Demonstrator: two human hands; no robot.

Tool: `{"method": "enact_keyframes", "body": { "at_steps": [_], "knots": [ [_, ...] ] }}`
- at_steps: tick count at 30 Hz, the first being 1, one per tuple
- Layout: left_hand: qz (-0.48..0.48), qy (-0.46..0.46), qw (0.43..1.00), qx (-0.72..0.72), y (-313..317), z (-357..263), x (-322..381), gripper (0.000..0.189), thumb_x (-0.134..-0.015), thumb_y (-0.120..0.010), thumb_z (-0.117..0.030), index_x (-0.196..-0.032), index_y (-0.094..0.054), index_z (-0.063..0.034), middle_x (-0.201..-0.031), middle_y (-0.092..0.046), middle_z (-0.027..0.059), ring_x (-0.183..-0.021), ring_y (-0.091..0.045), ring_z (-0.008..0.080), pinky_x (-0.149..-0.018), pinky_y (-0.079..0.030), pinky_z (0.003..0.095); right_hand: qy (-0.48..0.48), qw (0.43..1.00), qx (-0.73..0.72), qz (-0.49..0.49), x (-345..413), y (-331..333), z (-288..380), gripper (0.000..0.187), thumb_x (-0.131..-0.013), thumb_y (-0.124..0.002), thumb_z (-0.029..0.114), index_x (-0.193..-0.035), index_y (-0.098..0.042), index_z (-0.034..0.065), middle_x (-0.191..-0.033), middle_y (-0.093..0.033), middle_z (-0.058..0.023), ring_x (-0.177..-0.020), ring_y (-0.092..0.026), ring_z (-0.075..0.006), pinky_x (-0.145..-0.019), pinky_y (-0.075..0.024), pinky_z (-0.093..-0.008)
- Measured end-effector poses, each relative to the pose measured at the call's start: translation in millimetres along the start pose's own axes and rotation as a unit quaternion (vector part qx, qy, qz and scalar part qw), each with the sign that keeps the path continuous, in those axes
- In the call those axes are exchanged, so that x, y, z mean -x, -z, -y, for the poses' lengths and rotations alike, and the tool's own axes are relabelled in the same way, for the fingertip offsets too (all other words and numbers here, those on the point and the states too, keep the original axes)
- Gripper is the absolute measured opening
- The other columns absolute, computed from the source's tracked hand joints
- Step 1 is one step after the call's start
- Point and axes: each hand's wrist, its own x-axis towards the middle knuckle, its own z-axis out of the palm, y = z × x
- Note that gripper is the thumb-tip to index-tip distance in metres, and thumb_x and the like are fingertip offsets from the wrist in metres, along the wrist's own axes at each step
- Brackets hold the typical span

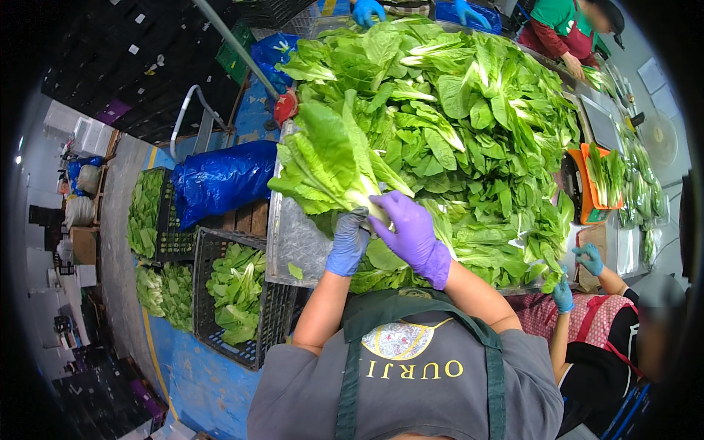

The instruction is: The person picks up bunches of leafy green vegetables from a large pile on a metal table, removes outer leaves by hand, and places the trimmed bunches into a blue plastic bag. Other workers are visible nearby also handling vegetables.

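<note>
Above the near left corner of a metal worktable (300, 242) I hold a bunch of leafy green lettuce (330, 159), its leaves fanned toward the far left. My left hand (347, 242), in a blue glove with dark fingertips, grips the pale base. Wearing a purple glove, my right hand (410, 236) has its thumb and fingers on the white stalks from the other side. A broad heap of loose lettuce (440, 132) covers most of the table beyond my hands. The cut end of the bunch is partly hidden by my fingers.
Black plastic crates of lettuce (239, 297) stand left, beside a blue plastic bag (225, 176). A metal pole (236, 47) rises at the table's corner. An orange scale tray (597, 187) holds greens at right. Co-workers' gloved hands (564, 294) reach in at right and the far side.
</note>
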Motion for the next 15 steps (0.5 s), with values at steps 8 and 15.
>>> {"method": "enact_keyframes", "body": {
  "at_steps": [8,15],
  "knots": [
    [-0.059,-0.032,0.997,0.022,0,-15,-11,0.069,-0.08,-0.068,-0.04,-0.131,-0.04,-0.0021,-0.114,-0.057,0.0129,-0.097,-0.059,0.0226,-0.08,-0.053,0.0369,-0.099,0.985,-0.103,-0.093,-56,44,-84,0.033,-0.078,-0.071,0.023,-0.104,-0.063,0.0053,-0.099,-0.062,-0.0127,-0.091,-0.06,-0.0306,-0.08,-0.0483,-0.0366],
    [0.031,0.018,0.993,0.116,14,-18,-10,0.079,-0.077,-0.07,-0.044,-0.135,-0.035,-0.0029,-0.114,-0.054,0.0152,-0.093,-0.057,0.024,-0.079,-0.052,0.0395,-0.177,0.957,0.229,0.029,-74,73,-189,0.044,-0.076,-0.069,0.024,-0.114,-0.059,0.004,-0.099,-0.065,-0.0192,-0.088,-0.062,-0.0354,-0.078,-0.0494,-0.0409]
  ]
}}
